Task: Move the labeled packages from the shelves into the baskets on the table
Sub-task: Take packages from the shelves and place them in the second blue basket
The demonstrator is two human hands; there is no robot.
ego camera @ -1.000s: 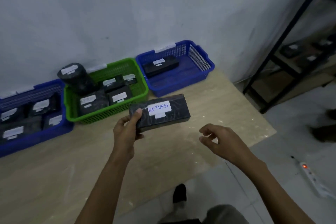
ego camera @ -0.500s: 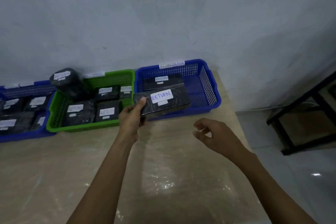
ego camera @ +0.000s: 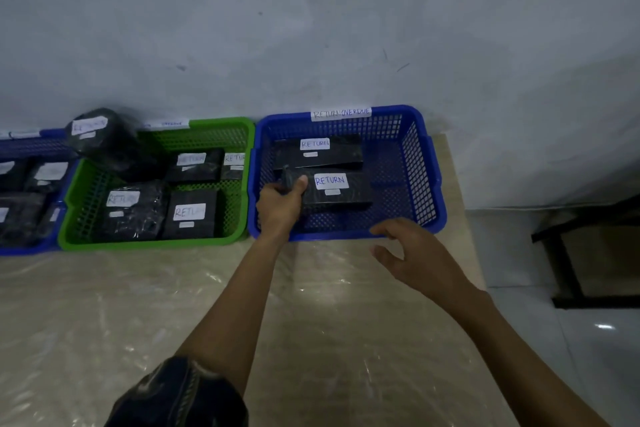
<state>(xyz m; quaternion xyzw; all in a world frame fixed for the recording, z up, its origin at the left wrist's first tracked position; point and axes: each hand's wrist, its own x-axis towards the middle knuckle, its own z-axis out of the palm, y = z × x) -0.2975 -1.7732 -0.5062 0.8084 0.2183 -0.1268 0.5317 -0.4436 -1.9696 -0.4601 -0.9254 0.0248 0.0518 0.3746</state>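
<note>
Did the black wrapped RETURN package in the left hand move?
Yes: the left hand carried the black package from over the table into the right-hand blue basket.

left hand [ego camera: 281, 199] grips RETURN package [ego camera: 341, 192] | inside blue basket [ego camera: 427, 163] | right hand [ego camera: 414, 253] hovers

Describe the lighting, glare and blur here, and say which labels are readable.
Head view: dim bluish light, soft glare on the table's plastic sheet, a bright spot on the floor. Head view: the label on the package in the left hand reads clearly, RETURN; labels in the green basket are smeared. Head view: wide-lens bowing at the edges.
</note>
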